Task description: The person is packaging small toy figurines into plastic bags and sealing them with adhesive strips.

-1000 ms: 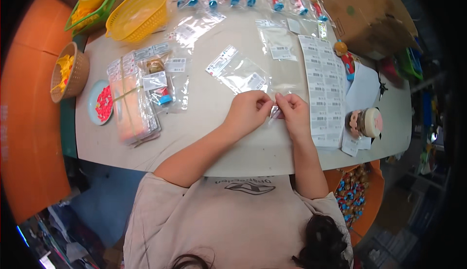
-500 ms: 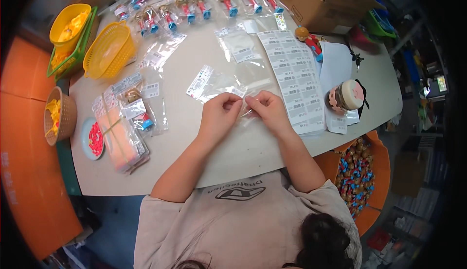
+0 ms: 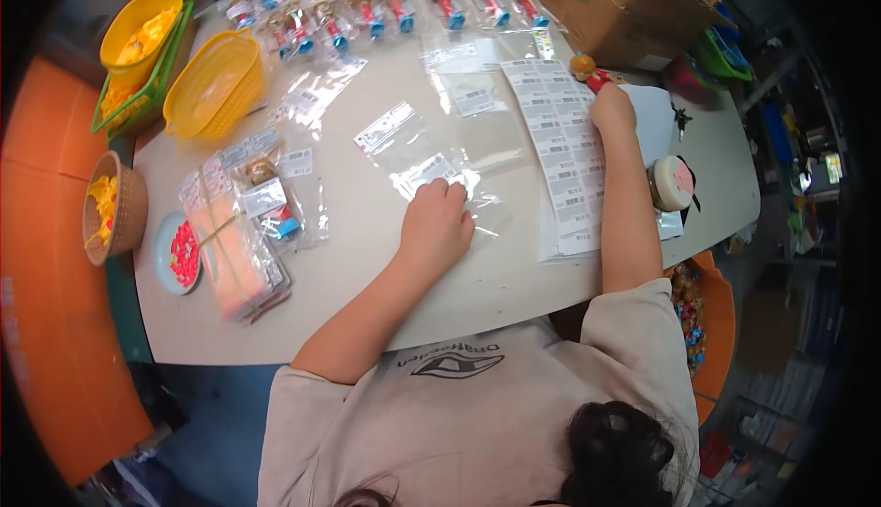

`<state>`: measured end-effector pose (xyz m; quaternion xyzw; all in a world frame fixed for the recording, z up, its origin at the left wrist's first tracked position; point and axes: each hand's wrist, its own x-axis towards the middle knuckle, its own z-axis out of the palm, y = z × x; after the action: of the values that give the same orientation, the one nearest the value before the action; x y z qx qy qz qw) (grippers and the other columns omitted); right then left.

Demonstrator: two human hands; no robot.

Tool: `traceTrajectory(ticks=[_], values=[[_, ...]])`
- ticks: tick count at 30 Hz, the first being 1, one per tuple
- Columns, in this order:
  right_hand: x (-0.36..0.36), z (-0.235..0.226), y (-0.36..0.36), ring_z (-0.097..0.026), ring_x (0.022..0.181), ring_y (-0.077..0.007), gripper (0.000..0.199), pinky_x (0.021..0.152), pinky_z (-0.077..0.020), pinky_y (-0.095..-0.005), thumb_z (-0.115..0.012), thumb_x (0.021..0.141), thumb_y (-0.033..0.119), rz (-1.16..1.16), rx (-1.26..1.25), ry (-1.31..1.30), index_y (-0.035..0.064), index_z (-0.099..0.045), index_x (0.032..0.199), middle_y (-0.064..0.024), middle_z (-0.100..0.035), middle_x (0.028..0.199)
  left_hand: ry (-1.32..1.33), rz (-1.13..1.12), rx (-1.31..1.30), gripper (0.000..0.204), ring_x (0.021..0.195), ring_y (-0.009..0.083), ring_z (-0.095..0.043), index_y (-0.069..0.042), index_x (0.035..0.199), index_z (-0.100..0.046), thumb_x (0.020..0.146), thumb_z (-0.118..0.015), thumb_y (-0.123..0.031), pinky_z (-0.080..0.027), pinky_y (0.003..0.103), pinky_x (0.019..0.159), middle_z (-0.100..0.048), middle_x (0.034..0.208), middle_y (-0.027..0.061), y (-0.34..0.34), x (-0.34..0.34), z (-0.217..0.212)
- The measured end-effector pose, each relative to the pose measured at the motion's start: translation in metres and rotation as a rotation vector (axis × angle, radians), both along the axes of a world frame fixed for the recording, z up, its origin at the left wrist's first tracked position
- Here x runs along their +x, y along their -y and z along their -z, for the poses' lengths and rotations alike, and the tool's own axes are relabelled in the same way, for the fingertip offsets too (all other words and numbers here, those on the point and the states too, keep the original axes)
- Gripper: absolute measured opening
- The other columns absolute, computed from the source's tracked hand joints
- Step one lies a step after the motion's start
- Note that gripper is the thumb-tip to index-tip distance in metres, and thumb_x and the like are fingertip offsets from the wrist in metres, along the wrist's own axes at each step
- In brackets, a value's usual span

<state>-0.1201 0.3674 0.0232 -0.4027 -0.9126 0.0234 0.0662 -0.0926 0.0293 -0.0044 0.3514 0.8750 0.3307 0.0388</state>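
Note:
My left hand (image 3: 439,224) rests at the lower end of a clear plastic bag (image 3: 393,144), its fingers curled over the film. That bag has a printed header and a white label near my fingertips. My right hand (image 3: 613,111) reaches to the far right, its fingers closed around the lower part of a toy figure (image 3: 584,68) with a round golden-brown head and red body. The figure's legs are hidden behind the hand. Beneath my right forearm lies a sheet of white labels (image 3: 560,140). More clear bags (image 3: 475,94) with labels lie beyond the left hand.
Several bagged figures (image 3: 445,7) line the back, beside a cardboard box (image 3: 624,11). At left stand a yellow basket (image 3: 216,85), a banded stack of packaging (image 3: 229,250) and a dish of red pieces (image 3: 184,255). A jar (image 3: 672,183) and an orange bin (image 3: 720,323) are at right.
My right hand has left the bag and moved up and right to the toy figure. The left hand stays at the bag, now palm down with curled fingers. The whole view has shifted slightly.

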Motion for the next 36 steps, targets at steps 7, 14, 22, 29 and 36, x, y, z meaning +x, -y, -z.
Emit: traceTrajectory(ticks=[7,14,22,29,36], values=[[0.021,-0.043,0.050,-0.066,0.085,-0.0277,0.036,0.076,-0.0507,-0.0374,-0.068,0.081,0.022,-0.180,0.060,-0.261,0.0038,-0.065,0.112,-0.0147,-0.068,0.095,0.169,-0.087,0.158,0.010,0.075,0.0332,-0.059,0.000,0.087,-0.058,0.078,-0.059,-0.003,-0.048,0.040,0.068,-0.058,0.082,0.0162,0.000,-0.011,0.012],[0.101,-0.052,0.166,-0.052,0.073,-0.0110,0.030,0.064,-0.0410,-0.0214,-0.069,0.080,0.004,-0.867,-0.746,-0.348,-0.0016,-0.064,0.109,-0.0051,-0.059,0.082,0.183,-0.099,0.426,0.010,0.069,0.0290,-0.060,0.001,0.086,-0.056,0.076,-0.060,0.000,-0.048,0.035,0.062,-0.060,0.080,0.0152,-0.001,-0.010,0.008],[0.128,-0.039,0.167,-0.050,0.066,-0.0144,0.031,0.061,-0.0401,-0.0233,-0.063,0.084,0.002,-0.771,-0.596,-0.312,0.0009,-0.062,0.115,-0.0065,-0.054,0.080,0.443,-0.173,0.420,0.009,0.058,0.0164,-0.056,0.002,0.087,-0.055,0.080,-0.060,-0.003,-0.046,0.029,0.057,-0.056,0.064,0.0081,0.000,-0.018,0.003],[0.137,-0.019,0.172,-0.057,0.071,-0.0217,0.034,0.062,-0.0472,-0.0303,-0.065,0.081,0.000,-0.784,-0.320,-0.312,0.0076,-0.064,0.115,-0.0101,-0.057,0.086,0.512,-0.119,0.425,0.011,0.061,0.0136,-0.055,0.001,0.092,-0.053,0.082,-0.055,-0.003,-0.045,0.027,0.060,-0.057,0.068,0.0073,0.001,-0.016,-0.004],[0.129,-0.003,0.173,-0.058,0.077,-0.0241,0.034,0.068,-0.0479,-0.0299,-0.068,0.078,-0.001,-0.911,-0.090,-0.402,0.0073,-0.067,0.111,-0.0101,-0.059,0.090,0.510,0.010,0.436,0.008,0.059,0.0130,-0.053,0.000,0.091,-0.053,0.084,-0.055,-0.004,-0.044,0.027,0.058,-0.056,0.068,0.0067,0.004,-0.020,-0.011]])
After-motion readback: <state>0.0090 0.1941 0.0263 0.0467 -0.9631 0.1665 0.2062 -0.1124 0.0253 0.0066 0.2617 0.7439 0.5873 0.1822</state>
